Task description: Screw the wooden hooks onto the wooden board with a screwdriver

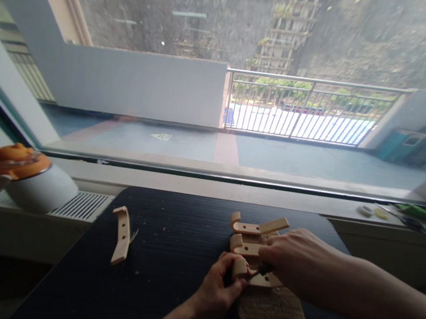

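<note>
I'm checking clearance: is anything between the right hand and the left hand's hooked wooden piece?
Only the tool in the right hand, angled toward the hooked wooden piece; the left hand sits close beside the tip.

Indoor room at a big window (216, 89); home, school or office unclear. Dark table (178, 241) by the sill (216, 188); outside, walkway (286, 158), railing (302, 109), bins (397, 145).

Right hand (291, 255) hides the tool (266, 268) (mostly).

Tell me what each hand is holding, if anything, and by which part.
Left hand: the nearest pale, curved wooden hook, by its curled end. Right hand: a slim dark-handled tool, by its handle.
</note>
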A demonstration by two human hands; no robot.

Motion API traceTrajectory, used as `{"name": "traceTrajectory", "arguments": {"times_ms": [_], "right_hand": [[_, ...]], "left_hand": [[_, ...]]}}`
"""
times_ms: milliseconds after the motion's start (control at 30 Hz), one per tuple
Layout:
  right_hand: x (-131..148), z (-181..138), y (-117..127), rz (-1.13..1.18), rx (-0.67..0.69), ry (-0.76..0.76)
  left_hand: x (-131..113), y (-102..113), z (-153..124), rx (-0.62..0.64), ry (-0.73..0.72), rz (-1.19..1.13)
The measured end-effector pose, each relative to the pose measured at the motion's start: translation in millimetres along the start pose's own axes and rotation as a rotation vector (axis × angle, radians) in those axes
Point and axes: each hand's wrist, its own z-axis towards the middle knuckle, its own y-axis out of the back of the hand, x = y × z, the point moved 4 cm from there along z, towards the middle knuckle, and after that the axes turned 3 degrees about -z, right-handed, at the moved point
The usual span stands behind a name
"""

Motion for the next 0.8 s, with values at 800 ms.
{"name": "traceTrajectory", "arguments": {"times_ms": [800], "right_hand": [[17,7,8,-0.063,0.052,-0.013]], "left_hand": [[2,-1,-2,-0.008,-0.007,0.037]]}}
